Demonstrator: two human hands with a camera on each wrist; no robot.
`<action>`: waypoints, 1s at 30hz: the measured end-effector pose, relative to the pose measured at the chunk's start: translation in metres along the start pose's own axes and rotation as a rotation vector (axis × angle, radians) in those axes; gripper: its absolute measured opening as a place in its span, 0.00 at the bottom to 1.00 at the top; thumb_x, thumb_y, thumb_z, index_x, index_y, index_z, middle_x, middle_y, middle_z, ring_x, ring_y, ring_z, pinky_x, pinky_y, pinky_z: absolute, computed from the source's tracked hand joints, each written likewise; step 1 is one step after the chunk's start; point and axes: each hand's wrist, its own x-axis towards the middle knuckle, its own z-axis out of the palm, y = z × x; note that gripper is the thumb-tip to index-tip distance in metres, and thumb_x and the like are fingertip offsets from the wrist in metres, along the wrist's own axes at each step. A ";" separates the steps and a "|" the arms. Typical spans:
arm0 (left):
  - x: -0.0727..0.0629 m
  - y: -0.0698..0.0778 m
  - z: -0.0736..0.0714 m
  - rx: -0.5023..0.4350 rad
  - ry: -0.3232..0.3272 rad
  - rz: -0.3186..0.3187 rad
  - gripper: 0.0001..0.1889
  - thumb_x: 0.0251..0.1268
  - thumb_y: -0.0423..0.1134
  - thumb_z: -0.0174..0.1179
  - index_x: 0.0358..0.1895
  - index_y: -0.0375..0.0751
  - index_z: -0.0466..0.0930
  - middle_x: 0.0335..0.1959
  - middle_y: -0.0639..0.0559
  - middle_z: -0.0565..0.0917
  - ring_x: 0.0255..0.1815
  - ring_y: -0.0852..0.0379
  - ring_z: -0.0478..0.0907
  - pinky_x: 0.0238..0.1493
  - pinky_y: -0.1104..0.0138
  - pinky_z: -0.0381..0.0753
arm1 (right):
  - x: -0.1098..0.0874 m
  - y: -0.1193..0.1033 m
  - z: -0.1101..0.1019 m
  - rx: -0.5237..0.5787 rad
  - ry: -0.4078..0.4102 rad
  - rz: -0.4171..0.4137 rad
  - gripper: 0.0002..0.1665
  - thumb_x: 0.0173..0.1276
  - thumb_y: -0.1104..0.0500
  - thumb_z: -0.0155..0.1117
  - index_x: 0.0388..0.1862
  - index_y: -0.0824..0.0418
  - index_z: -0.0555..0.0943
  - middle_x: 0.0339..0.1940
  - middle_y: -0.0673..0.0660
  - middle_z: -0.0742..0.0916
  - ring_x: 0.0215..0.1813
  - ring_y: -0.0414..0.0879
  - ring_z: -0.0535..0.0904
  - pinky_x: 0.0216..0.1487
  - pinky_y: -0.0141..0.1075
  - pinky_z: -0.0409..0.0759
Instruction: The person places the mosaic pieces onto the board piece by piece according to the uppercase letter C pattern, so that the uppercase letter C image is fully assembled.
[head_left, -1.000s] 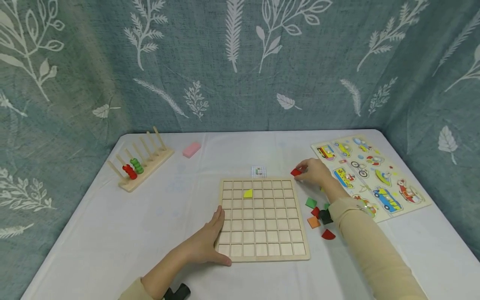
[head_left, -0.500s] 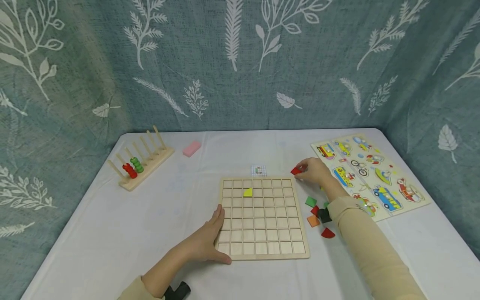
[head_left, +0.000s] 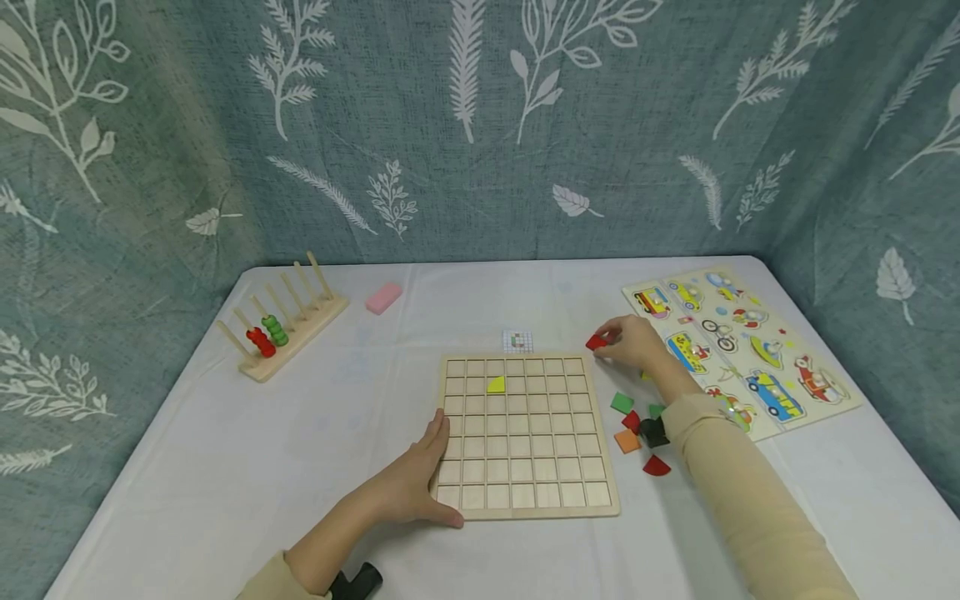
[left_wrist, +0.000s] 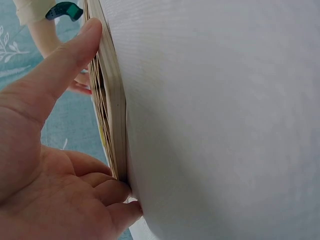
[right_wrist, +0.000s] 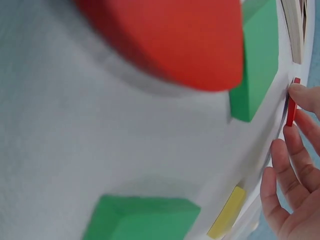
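My right hand pinches a flat red tile between thumb and fingertips, just beyond the back right corner of a wooden grid board. The tile stands edge-on in the right wrist view. My left hand rests along the board's left side, thumb at the front left corner and fingers extended. In the left wrist view, thumb and fingers touch the board's edge. One yellow piece lies in a cell near the back. A small patterned card lies behind the board.
Right of the board lie loose green, red, orange and black pieces. A vehicle picture puzzle board lies beyond my right forearm. A pegged bead stand and a pink block sit back left.
My right hand has shifted very slightly to the right with the red tile in its fingertips. My left hand stays at the board's side.
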 end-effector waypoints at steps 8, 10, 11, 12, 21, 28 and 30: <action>0.001 0.000 0.000 0.020 0.005 -0.009 0.67 0.29 0.51 0.77 0.69 0.23 0.40 0.71 0.33 0.36 0.71 0.39 0.38 0.66 0.47 0.47 | -0.003 0.004 -0.002 0.052 -0.001 0.019 0.21 0.56 0.59 0.67 0.48 0.66 0.79 0.40 0.63 0.81 0.41 0.53 0.76 0.37 0.39 0.76; 0.001 -0.001 0.000 0.025 0.008 -0.006 0.67 0.29 0.51 0.77 0.69 0.23 0.40 0.71 0.33 0.36 0.71 0.39 0.38 0.66 0.47 0.47 | -0.004 0.005 -0.003 0.062 -0.001 0.009 0.21 0.56 0.59 0.67 0.48 0.67 0.79 0.40 0.63 0.81 0.41 0.54 0.76 0.35 0.38 0.76; 0.001 -0.001 0.000 0.023 0.009 -0.005 0.67 0.28 0.51 0.77 0.68 0.23 0.40 0.71 0.33 0.36 0.71 0.39 0.38 0.66 0.47 0.47 | -0.004 0.004 -0.003 0.068 -0.001 0.007 0.21 0.56 0.59 0.68 0.48 0.67 0.79 0.40 0.63 0.81 0.41 0.54 0.77 0.35 0.38 0.76; 0.001 -0.001 0.000 0.023 0.009 -0.005 0.67 0.28 0.51 0.77 0.68 0.23 0.40 0.71 0.33 0.36 0.71 0.39 0.38 0.66 0.47 0.47 | -0.005 0.004 -0.004 0.073 -0.001 0.006 0.21 0.56 0.59 0.67 0.48 0.67 0.79 0.39 0.63 0.81 0.40 0.53 0.77 0.34 0.38 0.76; 0.000 0.002 -0.001 0.007 0.006 -0.004 0.67 0.28 0.50 0.77 0.68 0.22 0.40 0.71 0.33 0.36 0.71 0.39 0.38 0.66 0.46 0.46 | -0.010 -0.001 -0.011 0.052 0.003 -0.026 0.20 0.56 0.61 0.66 0.47 0.67 0.80 0.39 0.62 0.81 0.37 0.51 0.75 0.32 0.36 0.74; 0.000 0.000 -0.001 0.004 0.005 -0.002 0.66 0.29 0.50 0.77 0.68 0.22 0.40 0.71 0.32 0.36 0.71 0.38 0.38 0.66 0.46 0.46 | -0.015 -0.002 -0.012 0.043 0.006 -0.055 0.18 0.54 0.63 0.67 0.46 0.66 0.81 0.39 0.61 0.82 0.35 0.49 0.74 0.32 0.34 0.73; 0.000 0.000 0.000 0.003 0.005 0.002 0.66 0.29 0.50 0.77 0.68 0.22 0.40 0.71 0.32 0.36 0.71 0.38 0.38 0.66 0.46 0.47 | -0.016 -0.002 -0.011 0.035 0.011 -0.066 0.19 0.54 0.63 0.67 0.46 0.66 0.81 0.39 0.60 0.82 0.34 0.49 0.74 0.32 0.34 0.73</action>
